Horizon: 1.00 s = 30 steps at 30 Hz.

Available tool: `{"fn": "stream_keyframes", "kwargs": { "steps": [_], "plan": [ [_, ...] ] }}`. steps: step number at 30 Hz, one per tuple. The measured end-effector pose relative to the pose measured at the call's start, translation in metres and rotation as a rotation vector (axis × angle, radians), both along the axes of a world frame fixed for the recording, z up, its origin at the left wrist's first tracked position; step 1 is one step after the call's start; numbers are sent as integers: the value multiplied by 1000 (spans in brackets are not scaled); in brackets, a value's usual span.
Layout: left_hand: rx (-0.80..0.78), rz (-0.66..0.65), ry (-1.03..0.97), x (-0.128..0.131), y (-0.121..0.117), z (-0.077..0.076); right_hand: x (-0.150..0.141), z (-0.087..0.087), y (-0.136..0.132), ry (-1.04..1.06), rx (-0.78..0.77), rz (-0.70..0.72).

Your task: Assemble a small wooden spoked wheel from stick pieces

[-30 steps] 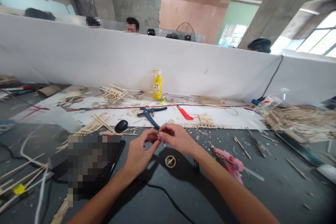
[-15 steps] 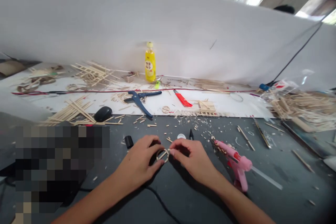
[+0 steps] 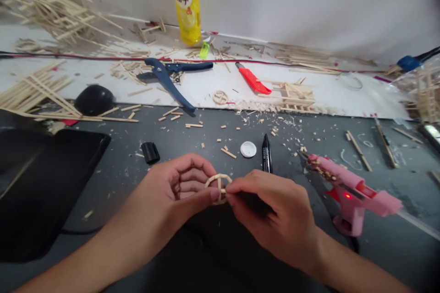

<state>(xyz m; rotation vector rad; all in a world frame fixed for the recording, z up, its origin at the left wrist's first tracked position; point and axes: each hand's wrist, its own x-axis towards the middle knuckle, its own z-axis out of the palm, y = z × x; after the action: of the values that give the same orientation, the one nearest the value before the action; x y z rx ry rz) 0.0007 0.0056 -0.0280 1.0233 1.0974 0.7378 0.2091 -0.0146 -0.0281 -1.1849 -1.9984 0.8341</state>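
Note:
My left hand is closed on a small wooden ring, pinched between thumb and fingers. A straight bar runs across the inside of the ring. My right hand pinches a short wooden stick piece at the ring's right side. One end of the piece meets the bar; the other is hidden by my fingertips. Behind my right hand are a black marker and a white round cap. A pink glue gun with a lit red light lies to the right.
Farther back lie dark blue cutters, a red utility knife, a spoked wooden wheel and a small wooden frame. A yellow bottle stands near the wall. A black mouse and loose sticks are at left.
The view has come closer and tilted down to the table. The ring has turned in my left hand, and my right hand now brings the stick piece against its bar.

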Motion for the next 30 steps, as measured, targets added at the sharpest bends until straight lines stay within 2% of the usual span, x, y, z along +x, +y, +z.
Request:
{"fn": "stream_keyframes", "kwargs": {
  "steps": [8, 13, 16, 18, 22, 26, 30],
  "plan": [
    [-53, 19, -58, -1, -4, -4, 2, 1, 1, 12, 71, 29],
    [25, 91, -4, 1, -8, 3, 1, 1, -3, 130, 137, 18],
    [88, 91, 4, 1, -9, 9, 2, 3, -2, 176, 22, -38],
    [127, 88, -6, 1, -8, 12, 4, 5, 0, 170, -44, 3],
    [167, 90, -23, 2, -8, 13, 6, 8, 7, 159, -79, 134],
    [205, 80, -11, 2, -9, 14, 7, 8, 8, 121, -156, 149],
    [206, 13, 64, -1, -9, 15, 8, 6, 4, 118, -220, 161]
  ]
}}
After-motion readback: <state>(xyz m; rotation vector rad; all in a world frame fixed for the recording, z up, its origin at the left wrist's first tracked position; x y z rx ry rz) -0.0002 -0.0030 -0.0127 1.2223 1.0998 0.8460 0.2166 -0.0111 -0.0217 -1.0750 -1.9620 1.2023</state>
